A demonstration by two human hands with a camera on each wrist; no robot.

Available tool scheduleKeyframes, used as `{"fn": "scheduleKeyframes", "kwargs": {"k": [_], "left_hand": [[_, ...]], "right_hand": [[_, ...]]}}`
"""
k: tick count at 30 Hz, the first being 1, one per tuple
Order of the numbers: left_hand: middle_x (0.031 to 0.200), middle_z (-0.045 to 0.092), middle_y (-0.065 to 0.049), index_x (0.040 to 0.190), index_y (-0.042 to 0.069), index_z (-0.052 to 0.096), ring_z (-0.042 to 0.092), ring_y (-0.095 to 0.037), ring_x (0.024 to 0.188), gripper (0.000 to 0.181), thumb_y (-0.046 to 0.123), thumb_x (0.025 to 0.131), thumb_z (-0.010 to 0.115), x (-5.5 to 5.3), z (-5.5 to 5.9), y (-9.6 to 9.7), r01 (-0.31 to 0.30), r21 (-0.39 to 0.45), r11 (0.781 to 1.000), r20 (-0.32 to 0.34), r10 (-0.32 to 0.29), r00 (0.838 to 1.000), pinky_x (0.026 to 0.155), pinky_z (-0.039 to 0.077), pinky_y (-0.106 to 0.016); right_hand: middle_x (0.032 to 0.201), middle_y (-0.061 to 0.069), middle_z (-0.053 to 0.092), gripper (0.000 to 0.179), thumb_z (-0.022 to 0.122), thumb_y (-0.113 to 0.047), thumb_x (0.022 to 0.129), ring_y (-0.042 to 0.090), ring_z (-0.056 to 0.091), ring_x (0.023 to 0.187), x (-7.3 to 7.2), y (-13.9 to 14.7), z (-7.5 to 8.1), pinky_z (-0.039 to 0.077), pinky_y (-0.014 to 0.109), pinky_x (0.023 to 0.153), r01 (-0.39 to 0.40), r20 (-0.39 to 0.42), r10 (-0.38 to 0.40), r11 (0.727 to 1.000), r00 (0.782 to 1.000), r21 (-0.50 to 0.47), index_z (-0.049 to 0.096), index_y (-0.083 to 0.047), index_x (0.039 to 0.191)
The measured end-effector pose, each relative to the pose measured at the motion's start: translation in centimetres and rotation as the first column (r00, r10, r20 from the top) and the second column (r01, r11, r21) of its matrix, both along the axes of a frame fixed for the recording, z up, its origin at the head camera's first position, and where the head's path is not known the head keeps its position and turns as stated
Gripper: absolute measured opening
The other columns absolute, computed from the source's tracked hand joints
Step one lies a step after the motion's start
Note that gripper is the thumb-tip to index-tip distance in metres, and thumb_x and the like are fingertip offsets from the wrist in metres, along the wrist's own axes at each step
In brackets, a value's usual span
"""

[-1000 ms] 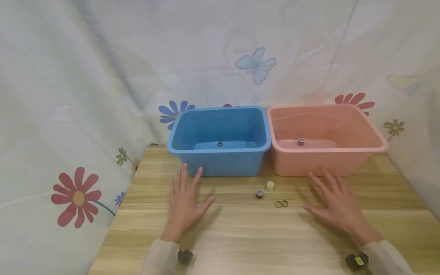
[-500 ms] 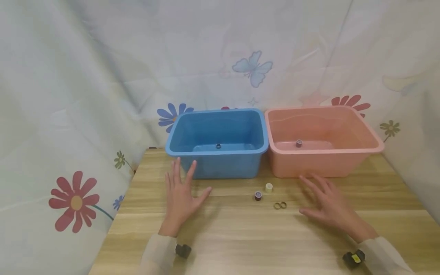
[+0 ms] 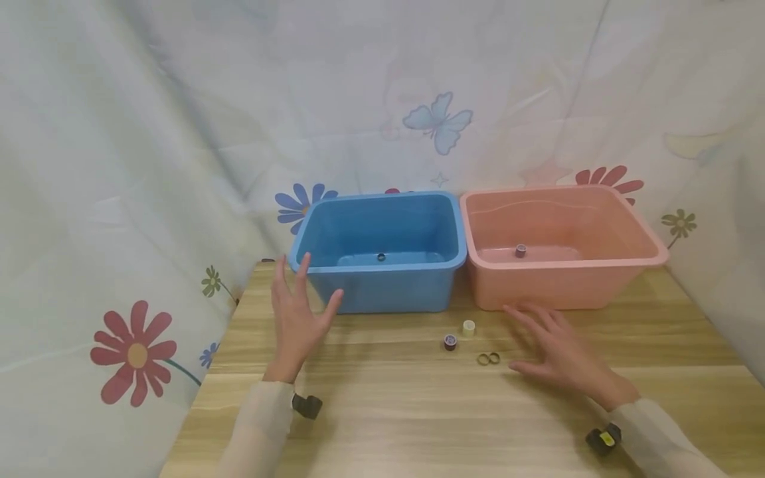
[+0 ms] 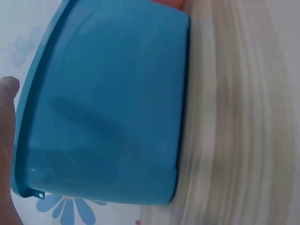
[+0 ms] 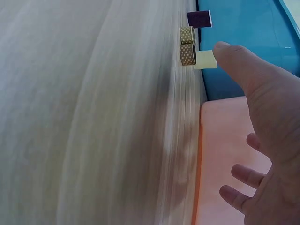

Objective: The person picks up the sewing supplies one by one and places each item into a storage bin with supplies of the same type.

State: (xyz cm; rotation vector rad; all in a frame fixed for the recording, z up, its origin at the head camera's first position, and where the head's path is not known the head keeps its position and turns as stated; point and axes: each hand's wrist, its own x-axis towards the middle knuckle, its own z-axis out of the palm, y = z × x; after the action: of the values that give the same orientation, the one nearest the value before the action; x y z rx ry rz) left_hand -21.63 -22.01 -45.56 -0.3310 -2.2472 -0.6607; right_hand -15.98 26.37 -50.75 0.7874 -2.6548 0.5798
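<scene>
Two rings (image 3: 489, 358), a white spool (image 3: 469, 328) and a dark spool (image 3: 450, 342) lie on the bench (image 3: 418, 411), left of the right grip (image 3: 562, 357); it and the left grip (image 3: 295, 325) are spread, empty. A clumsy nudge could topple the spools.

Tubs (image 3: 385, 290) (image 3: 556, 290) 2 — blue 1, pink 1 | spools (image 3: 450, 343) (image 3: 469, 329) (image 3: 520, 251) 3 | rings (image 5: 188, 55) (image 5: 186, 35) (image 3: 381, 259) 3

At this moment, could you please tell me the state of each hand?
Left hand: open, holding nothing, near the blue bin.
Right hand: open, holding nothing, near the pink bin.
</scene>
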Motion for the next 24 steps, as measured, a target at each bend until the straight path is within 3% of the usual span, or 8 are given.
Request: {"fn": "scheduleKeyframes", "kwargs": {"k": [3,7,12,15,19,21,24], "left_hand": [[0.17,0.008,-0.014,0.163,0.025,0.028,0.015,-0.039,0.154,0.087,0.055,0.092,0.068,-0.6,0.0,-0.3,0.002,0.066,0.998,0.091,-0.008,0.996,0.113,0.027,-0.072],[0.172,0.001,-0.006,0.164,0.029,0.023,0.012,-0.037,0.155,0.087,0.051,0.094,0.069,-1.5,0.3,-0.5,0.004,0.182,0.983,0.21,-0.043,0.977,0.112,0.029,-0.071],[0.171,0.005,-0.009,0.164,0.024,0.021,0.015,-0.035,0.155,0.084,0.05,0.097,0.065,-2.8,0.6,-1.1,-0.001,0.313,0.95,0.283,-0.092,0.955,0.116,0.025,-0.068],[0.168,0.017,-0.009,0.164,0.024,0.018,0.026,-0.036,0.151,0.081,0.05,0.1,0.061,-3.4,0.5,-1.6,0.024,0.424,0.905,0.315,-0.172,0.933,0.115,0.031,-0.066],[0.165,0.027,-0.006,0.163,0.029,0.016,0.035,-0.034,0.147,0.074,0.049,0.104,0.055,-3.8,0.2,-2.1,0.058,0.568,0.821,0.342,-0.299,0.891,0.114,0.037,-0.058],[0.165,0.028,-0.004,0.162,0.031,0.016,0.034,-0.032,0.149,0.071,0.05,0.105,0.053,-3.9,0.1,-2.2,0.063,0.595,0.802,0.349,-0.328,0.878,0.116,0.037,-0.054],[0.166,0.026,-0.001,0.162,0.032,0.016,0.031,-0.03,0.151,0.07,0.052,0.105,0.052,-3.9,0.1,-2.1,0.064,0.6,0.797,0.361,-0.341,0.868,0.116,0.036,-0.053]], "right_hand": [[0.154,0.013,0.045,0.101,0.091,-0.047,0.074,0.039,0.04,0.137,-0.3,-0.3,-0.2,0.04,0.065,0.104,-0.018,0.008,0.018,1.0,1.0,-0.007,0.04,-0.023,0.159],[0.152,0.013,0.047,0.099,0.092,-0.045,0.073,0.04,0.041,0.136,-0.7,-0.7,-0.4,0.038,0.064,0.106,-0.047,0.01,0.048,0.999,0.999,-0.011,0.045,-0.02,0.156],[0.15,0.014,0.047,0.094,0.092,-0.044,0.074,0.041,0.041,0.135,-1.1,-1.2,-0.5,0.04,0.066,0.104,-0.066,0.064,0.068,0.997,0.996,-0.031,0.049,-0.017,0.153],[0.149,0.015,0.048,0.092,0.092,-0.042,0.074,0.041,0.042,0.134,-1.1,-1.5,-0.8,0.042,0.068,0.1,-0.066,0.117,0.073,0.996,0.99,-0.063,0.05,-0.015,0.151],[0.145,0.017,0.051,0.087,0.093,-0.036,0.073,0.041,0.045,0.129,-1.1,-1.9,-1.3,0.042,0.066,0.1,-0.073,0.149,0.086,0.993,0.985,-0.089,0.054,-0.013,0.147],[0.142,0.017,0.053,0.082,0.092,-0.035,0.073,0.04,0.046,0.127,-1.1,-2.1,-1.6,0.04,0.065,0.1,-0.077,0.15,0.091,0.993,0.984,-0.092,0.058,-0.015,0.144],[0.142,0.017,0.054,0.076,0.092,-0.035,0.073,0.04,0.046,0.126,-1.1,-2.2,-2.0,0.039,0.066,0.1,-0.071,0.152,0.084,0.993,0.985,-0.09,0.062,-0.018,0.141]]}}
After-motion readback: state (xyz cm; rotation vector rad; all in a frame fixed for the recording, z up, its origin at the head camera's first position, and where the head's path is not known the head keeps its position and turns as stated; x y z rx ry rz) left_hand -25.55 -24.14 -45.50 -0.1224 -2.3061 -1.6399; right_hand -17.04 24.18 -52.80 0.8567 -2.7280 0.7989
